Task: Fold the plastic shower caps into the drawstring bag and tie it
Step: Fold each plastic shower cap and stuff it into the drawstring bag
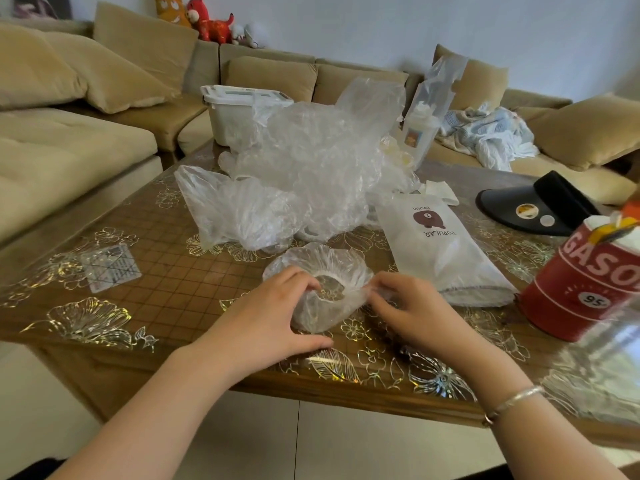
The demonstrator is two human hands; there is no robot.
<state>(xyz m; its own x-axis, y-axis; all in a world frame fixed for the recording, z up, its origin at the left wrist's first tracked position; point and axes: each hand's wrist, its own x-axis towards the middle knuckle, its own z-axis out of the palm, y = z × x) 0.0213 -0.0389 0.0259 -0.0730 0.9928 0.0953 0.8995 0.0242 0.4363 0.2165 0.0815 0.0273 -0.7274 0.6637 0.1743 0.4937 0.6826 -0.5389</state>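
Nearest the camera, two bare forearms reach in from 6 o'clock over the near edge of the table [180, 299], a brown top with gold flower outlines. A thin bracelet [512, 401] circles the right wrist.

The left hand [266, 317] lies at the centre of the view, its fingers curled over the left rim of a clear shower cap [325, 271], thumb stretched along the table beneath it. The right hand [412, 306], just to 3 o'clock of the cap, pinches the cap's right edge between curled fingers and thumb. The cap sits on the table between both hands, its gathered elastic opening facing up.

At 2 o'clock from the cap, just beside the right hand, the white drawstring bag [440, 251] lies flat, printed with a brown bear and the word POPULAR upside down. At 12 o'clock, a heap of crumpled clear plastic [311, 168] rises behind the cap. Beyond it at 11 o'clock stands a white lidded box [239, 112].

A red tin [585, 285] lettered GASO stands at 3 o'clock, a black visor [540, 206] past it. A small gridded card [110, 268] rests at 9 o'clock. A tan sofa [69, 109] wraps the far side.
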